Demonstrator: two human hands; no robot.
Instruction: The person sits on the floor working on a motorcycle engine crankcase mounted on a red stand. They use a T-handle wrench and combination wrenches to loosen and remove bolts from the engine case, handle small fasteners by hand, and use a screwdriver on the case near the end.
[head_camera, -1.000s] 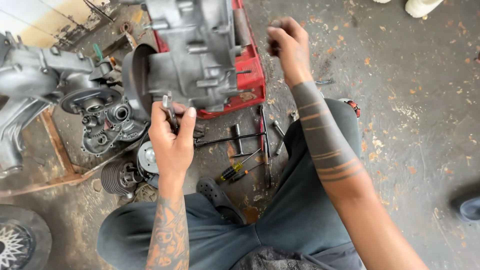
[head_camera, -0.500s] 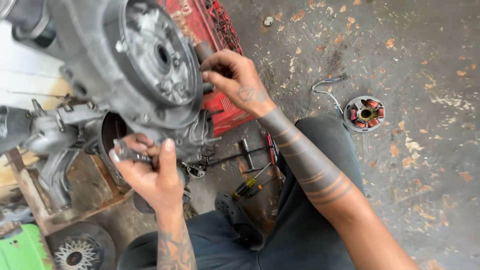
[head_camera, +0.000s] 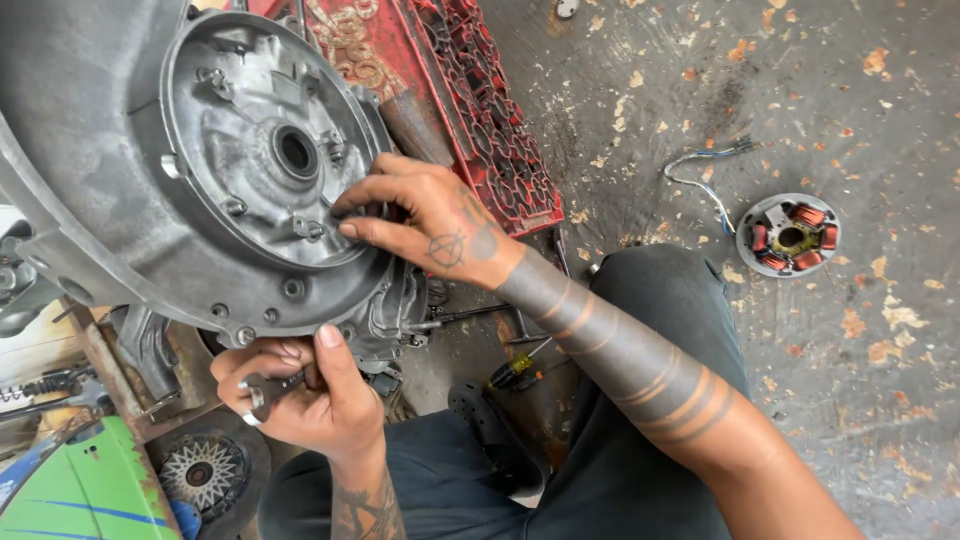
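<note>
Head view, looking down at two bare hands over a concrete floor.

Engine case (head_camera: 150, 180): grey cast metal, large, at far left, round recess facing up with a dark centre bore (head_camera: 295, 152). Resting partly over a red crate (head_camera: 480, 130) at far centre.

Right hand (head_camera: 430, 225): laid on the right rim of the recess, fingers stretched left and held close together, fingertips (head_camera: 345, 212) touching the inner face near the bore. Nothing gripped. Banded tattooed forearm running near-right across a dark trouser leg (head_camera: 640, 330).

Left hand (head_camera: 310, 395): below the near edge of the case, curled and closed around a small metal tool (head_camera: 265, 385), thumb pressed up against the case edge. Kind of tool cannot be told.

Stator (head_camera: 788, 235): round, with copper coils, on the floor at right, well apart from both hands. Thin wires (head_camera: 700, 170) lying just beyond it to the left.

Screwdriver (head_camera: 515, 368): yellow and black handle, on the floor between the legs, near the case.

Sprocket (head_camera: 200, 472): toothed disc at near left, beside a green panel (head_camera: 80, 490).
</note>
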